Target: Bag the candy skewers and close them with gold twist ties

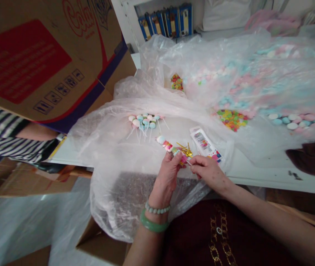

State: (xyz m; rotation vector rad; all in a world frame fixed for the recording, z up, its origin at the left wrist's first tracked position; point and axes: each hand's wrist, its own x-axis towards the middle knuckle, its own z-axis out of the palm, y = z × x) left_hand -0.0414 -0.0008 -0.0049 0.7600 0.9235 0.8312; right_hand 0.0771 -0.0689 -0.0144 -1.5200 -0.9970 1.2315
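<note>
A candy skewer (168, 145) with white, pink and green sweets, wrapped at least in part in clear film, lies in my left hand (171, 166), its fingers closed round the lower part. My right hand (206, 169) pinches the white stick (189, 163) at the skewer's near end. Gold twist ties (184, 149) lie just beyond my hands. A printed white packet (203, 141) rests beside my right hand. Farther left, several finished-looking candy sticks (144, 122) with pastel tops lie in a bunch on the plastic sheet.
Clear plastic sheeting (102, 129) covers much of the white table (260, 171). Pastel sweets (293, 120) and fruit-coloured gummies (233, 119) lie at right, more gummies (177, 82) farther back. A large carton (49, 55) stands left, near another person's striped sleeve (4, 125). Dark cloth (311, 157) lies right.
</note>
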